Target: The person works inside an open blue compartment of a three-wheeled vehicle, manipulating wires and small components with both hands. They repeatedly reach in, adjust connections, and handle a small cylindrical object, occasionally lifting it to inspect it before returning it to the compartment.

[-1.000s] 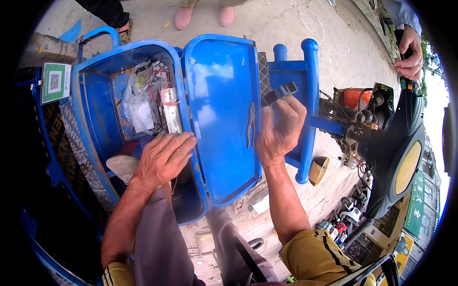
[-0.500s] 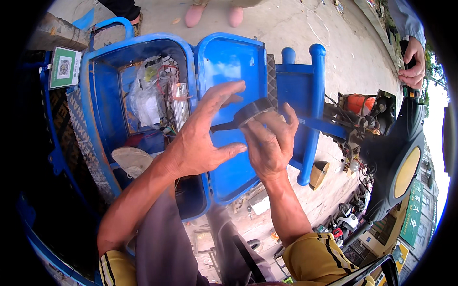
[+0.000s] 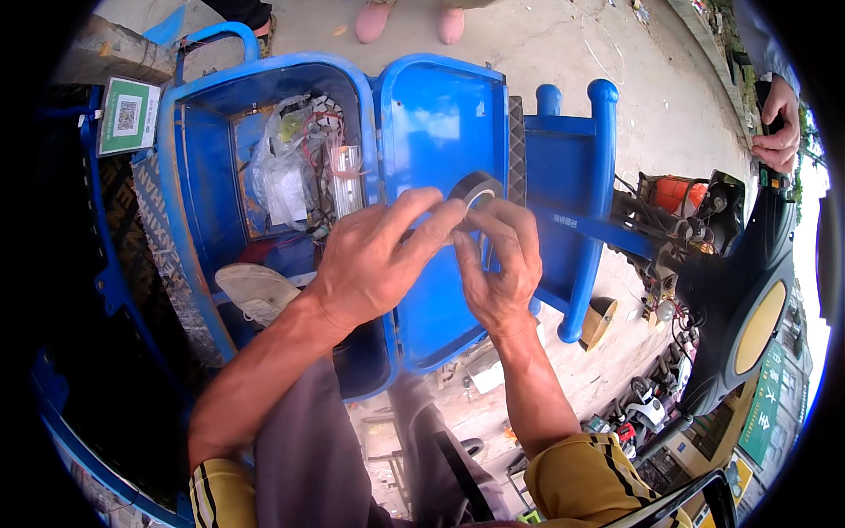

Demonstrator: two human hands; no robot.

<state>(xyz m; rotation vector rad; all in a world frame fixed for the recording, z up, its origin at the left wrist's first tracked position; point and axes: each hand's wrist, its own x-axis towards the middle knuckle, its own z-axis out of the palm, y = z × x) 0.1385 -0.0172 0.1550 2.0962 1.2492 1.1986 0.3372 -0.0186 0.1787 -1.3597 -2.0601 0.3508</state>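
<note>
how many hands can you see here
3: the left hand and right hand, both at the dark tape roll over the blue lid; another person's hand at upper right. Others may be hidden.

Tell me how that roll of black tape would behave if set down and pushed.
The roll of black tape would probably roll if stood on edge, since its outline is round. It should hold its shape when gripped, as the wound ring looks thick. Laid flat on the glossy blue lid, it would more likely slide than roll.
</note>
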